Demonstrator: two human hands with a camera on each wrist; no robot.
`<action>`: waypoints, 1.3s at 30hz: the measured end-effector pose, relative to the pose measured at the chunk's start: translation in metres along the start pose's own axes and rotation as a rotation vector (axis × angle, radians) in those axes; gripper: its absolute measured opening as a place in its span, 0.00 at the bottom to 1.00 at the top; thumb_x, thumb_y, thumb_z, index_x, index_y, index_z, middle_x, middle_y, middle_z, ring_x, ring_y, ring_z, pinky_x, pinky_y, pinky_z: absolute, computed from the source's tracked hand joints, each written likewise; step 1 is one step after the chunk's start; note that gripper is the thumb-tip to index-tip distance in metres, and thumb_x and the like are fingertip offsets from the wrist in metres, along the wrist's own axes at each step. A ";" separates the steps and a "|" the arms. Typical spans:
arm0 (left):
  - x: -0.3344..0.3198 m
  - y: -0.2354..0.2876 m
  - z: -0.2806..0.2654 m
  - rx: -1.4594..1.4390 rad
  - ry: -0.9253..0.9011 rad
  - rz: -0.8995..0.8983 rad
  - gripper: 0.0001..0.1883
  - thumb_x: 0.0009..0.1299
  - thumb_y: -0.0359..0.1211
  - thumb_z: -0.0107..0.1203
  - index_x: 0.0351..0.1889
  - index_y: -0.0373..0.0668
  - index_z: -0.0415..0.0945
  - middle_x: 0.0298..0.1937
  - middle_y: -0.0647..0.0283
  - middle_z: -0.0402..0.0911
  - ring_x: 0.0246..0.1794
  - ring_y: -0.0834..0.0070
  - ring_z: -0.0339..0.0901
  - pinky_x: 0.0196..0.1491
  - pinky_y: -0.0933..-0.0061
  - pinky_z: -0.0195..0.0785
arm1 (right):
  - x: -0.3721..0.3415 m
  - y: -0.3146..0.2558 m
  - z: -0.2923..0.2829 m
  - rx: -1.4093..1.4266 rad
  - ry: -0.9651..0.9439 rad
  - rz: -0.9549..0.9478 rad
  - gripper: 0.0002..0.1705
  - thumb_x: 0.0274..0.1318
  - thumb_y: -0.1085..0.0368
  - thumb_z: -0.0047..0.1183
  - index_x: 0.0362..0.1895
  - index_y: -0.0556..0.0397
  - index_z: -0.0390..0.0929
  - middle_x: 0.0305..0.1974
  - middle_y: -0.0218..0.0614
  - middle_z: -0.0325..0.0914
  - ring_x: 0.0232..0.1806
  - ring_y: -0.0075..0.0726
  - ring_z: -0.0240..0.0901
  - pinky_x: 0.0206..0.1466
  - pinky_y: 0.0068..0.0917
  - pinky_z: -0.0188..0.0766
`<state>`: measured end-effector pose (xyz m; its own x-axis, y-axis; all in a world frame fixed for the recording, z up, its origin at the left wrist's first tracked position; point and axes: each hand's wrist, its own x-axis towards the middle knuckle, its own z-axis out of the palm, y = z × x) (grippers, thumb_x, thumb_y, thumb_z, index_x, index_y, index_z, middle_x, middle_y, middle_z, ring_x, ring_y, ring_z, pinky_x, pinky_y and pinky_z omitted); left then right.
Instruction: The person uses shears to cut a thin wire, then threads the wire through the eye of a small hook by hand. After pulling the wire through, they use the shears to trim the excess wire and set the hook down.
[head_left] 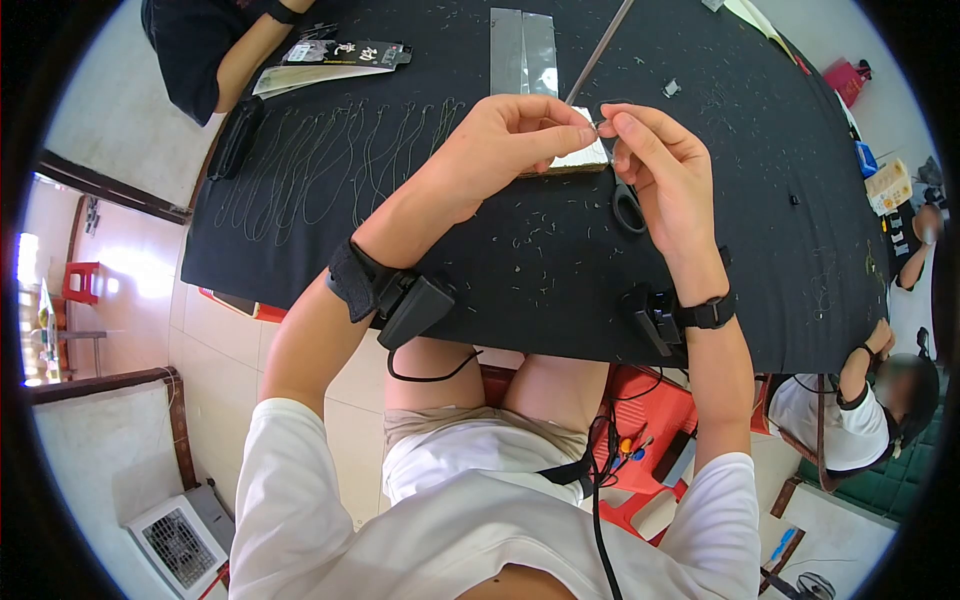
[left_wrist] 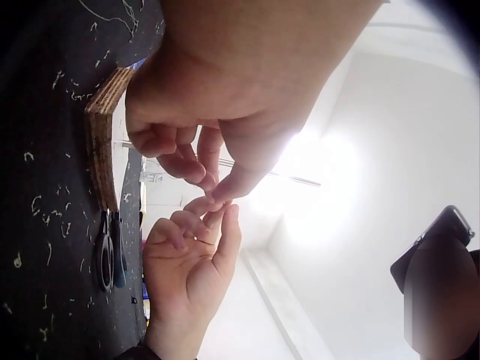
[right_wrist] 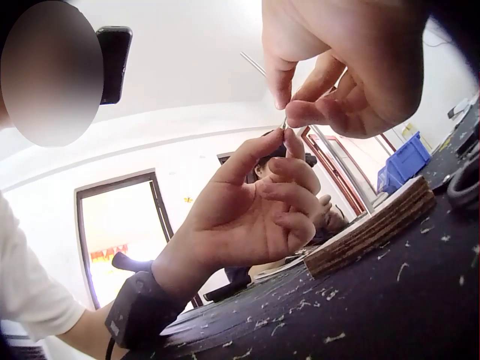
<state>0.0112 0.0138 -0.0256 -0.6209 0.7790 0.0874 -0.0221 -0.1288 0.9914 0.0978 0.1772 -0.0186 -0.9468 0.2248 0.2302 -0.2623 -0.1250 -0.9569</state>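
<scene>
Both hands meet at the fingertips above a wooden block. My left hand [head_left: 500, 140] pinches a tiny, thin, shiny piece [right_wrist: 285, 121] between thumb and forefinger. From the other side, my right hand [head_left: 668, 165] pinches at the same piece, its other fingers loosely bent. The piece is mostly hidden by the fingertips, and I cannot tell its kind. Below the hands, the white-topped block [left_wrist: 101, 146] shows layered brown edges. A thin metal rod [head_left: 603, 50] rises beside it at a slant. Dark-handled scissors [head_left: 628, 208] lie under the right hand.
Several looped thin lines [head_left: 300, 170] lie in a row on the black-covered table [head_left: 480, 300]. Short thread scraps are scattered about. Clear plastic sleeves [head_left: 523, 50], a black package [head_left: 345, 54] and a dark case [head_left: 237, 137] lie farther off. Other people sit around the table.
</scene>
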 end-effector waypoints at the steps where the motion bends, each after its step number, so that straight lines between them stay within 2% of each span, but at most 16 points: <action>1: 0.000 0.000 0.000 0.001 0.004 0.004 0.10 0.64 0.37 0.54 0.36 0.41 0.77 0.23 0.75 0.68 0.22 0.90 0.58 0.26 0.86 0.48 | 0.000 0.000 0.000 0.000 -0.002 0.006 0.11 0.53 0.65 0.55 0.40 0.55 0.79 0.30 0.31 0.79 0.25 0.16 0.68 0.25 0.12 0.59; 18: 0.000 0.000 0.000 0.039 0.021 -0.007 0.12 0.63 0.39 0.56 0.36 0.40 0.79 0.21 0.74 0.68 0.22 0.88 0.58 0.26 0.86 0.48 | 0.000 0.001 0.001 -0.019 0.003 0.025 0.11 0.50 0.66 0.57 0.39 0.53 0.79 0.29 0.29 0.78 0.25 0.15 0.67 0.25 0.13 0.58; 32: 0.000 -0.001 0.000 0.076 0.011 -0.003 0.15 0.64 0.41 0.55 0.40 0.38 0.78 0.21 0.73 0.68 0.22 0.88 0.58 0.25 0.85 0.49 | 0.001 0.001 0.000 -0.038 0.007 -0.009 0.10 0.50 0.67 0.57 0.39 0.53 0.78 0.29 0.28 0.78 0.24 0.14 0.67 0.24 0.12 0.59; 39: 0.002 -0.004 -0.002 -0.025 -0.034 -0.053 0.16 0.65 0.41 0.54 0.41 0.37 0.76 0.22 0.73 0.67 0.22 0.88 0.58 0.26 0.86 0.51 | 0.001 -0.003 0.000 -0.168 0.022 -0.057 0.11 0.51 0.67 0.56 0.40 0.53 0.77 0.32 0.29 0.78 0.28 0.14 0.70 0.27 0.10 0.63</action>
<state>0.0083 0.0145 -0.0295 -0.5916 0.8053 0.0380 -0.0741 -0.1013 0.9921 0.0978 0.1780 -0.0156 -0.9265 0.2487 0.2825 -0.2787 0.0511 -0.9590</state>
